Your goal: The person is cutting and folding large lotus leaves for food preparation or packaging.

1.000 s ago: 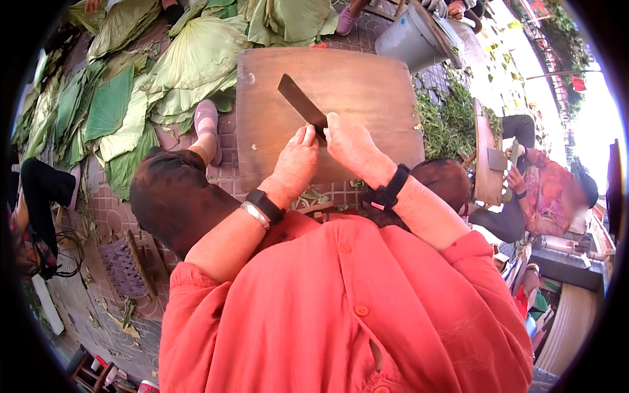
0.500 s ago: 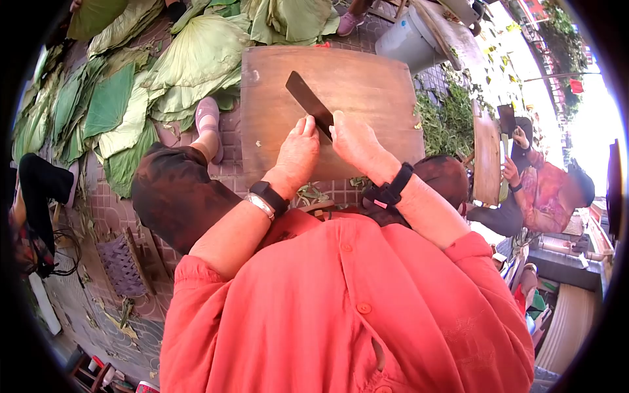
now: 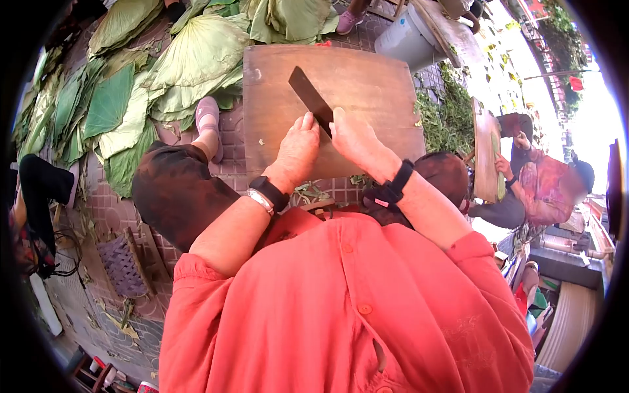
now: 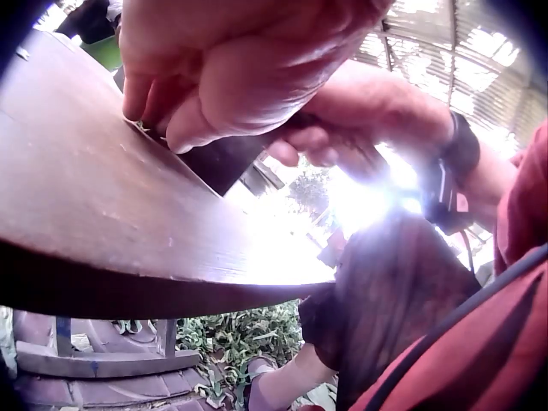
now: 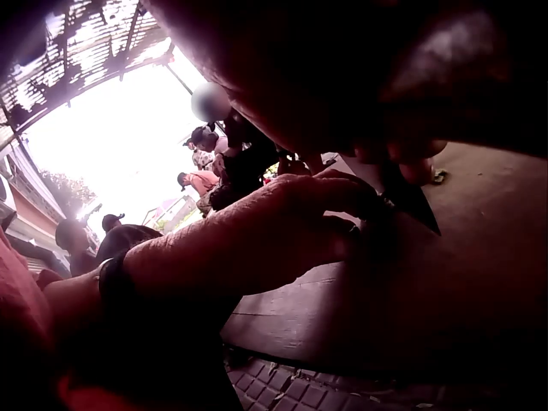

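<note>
the right hand [image 3: 356, 141] grips a dark cleaver [image 3: 313, 101] by its near end, fingers wrapped round it. the cleaver is over the middle of the table [image 3: 373, 85], its blade stood on edge and slanting toward the table's far left corner; the lower edge meets the wood. the left hand [image 3: 296, 156] is just beside it, to the left over the table's near half, fingers together and pointing down, tips on the wood close to the blade. tiny green bits show at those fingertips, but i cannot tell whether the fingers pinch them or only press.

the person wears a red shirt [image 3: 308, 295] and sits at the near side of the table, a knee on either side. both wrists carry black bands, the left also a silver bracelet.

left of the table, big green leaves [image 3: 193, 56] lie spread over the paving [image 3: 229, 154], with a pink shoe [image 3: 208, 118] close to the table's left edge. past its far right corner stands a grey bucket [image 3: 403, 42]. right of the table are cut greens [image 3: 447, 114], then a board [image 3: 485, 144] with another person [image 3: 544, 190] at it.
</note>
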Demonstrator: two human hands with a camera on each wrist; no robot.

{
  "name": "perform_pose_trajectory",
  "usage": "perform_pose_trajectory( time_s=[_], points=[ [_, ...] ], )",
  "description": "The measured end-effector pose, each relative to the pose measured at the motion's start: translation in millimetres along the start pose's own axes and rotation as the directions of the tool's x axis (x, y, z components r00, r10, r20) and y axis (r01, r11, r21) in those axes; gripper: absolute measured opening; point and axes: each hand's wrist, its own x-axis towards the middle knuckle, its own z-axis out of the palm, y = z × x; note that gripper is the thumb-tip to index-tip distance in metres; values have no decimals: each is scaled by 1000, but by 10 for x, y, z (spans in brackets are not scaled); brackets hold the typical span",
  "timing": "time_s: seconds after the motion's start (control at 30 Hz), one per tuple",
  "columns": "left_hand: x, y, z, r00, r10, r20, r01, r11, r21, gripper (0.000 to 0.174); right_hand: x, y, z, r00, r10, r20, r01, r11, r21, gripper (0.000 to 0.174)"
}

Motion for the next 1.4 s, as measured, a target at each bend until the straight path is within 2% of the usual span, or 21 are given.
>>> perform_pose_trajectory(
  time_s=[0.1,0.13,0.23,0.3,0.37,0.4,0.47,0.5,0.6,0.7,0.9,1.1,1.4],
  points=[
    [-26,-71,-2,997,27,-71,-29,999,-20,30,243,-58,35,995,-63,-82,63,998,7,16],
    [-35,-93,-7,998,24,-55,-25,999,-22,31,292,-48,66,990,-96,-106,96,995,-4,15],
    [-40,-111,14,999,-5,-46,2,998,-56,31,248,103,18,992,-14,-124,21,998,55,19],
    [-76,-111,23,993,-70,-98,61,994,-94,31,146,172,-46,992,34,-121,-27,998,60,21],
    [-52,-144,-20,977,-128,-173,104,984,-145,28,32,169,-112,987,11,-160,-2,998,57,20],
    [-38,-160,-60,968,-195,-159,171,973,-154,28,-10,147,-133,983,2,-181,8,998,58,20],
    [-3,-175,-156,937,-324,-128,302,939,-168,28,-57,89,-194,993,-4,-121,9,999,35,20],
    [35,-240,-73,919,-330,-218,307,943,-131,20,-72,76,-208,996,-8,-92,10,1000,22,19],
    [97,-223,-93,925,-357,-133,347,933,-92,15,-77,57,-151,991,-54,-124,59,998,38,20],
    [161,-208,-24,921,-379,-89,377,925,-36,10,-34,27,-96,995,-7,-95,8,1000,14,19],
    [261,-206,54,915,-381,-132,376,925,-58,9,-27,-20,-16,994,-34,-106,38,999,37,19],
    [291,-183,60,911,-400,-98,399,917,-33,12,-61,-53,-50,996,41,-73,-35,995,92,19],
    [312,-139,59,897,-435,-76,433,901,-42,12,-31,50,69,990,82,-114,-64,986,152,18]
  ],
)
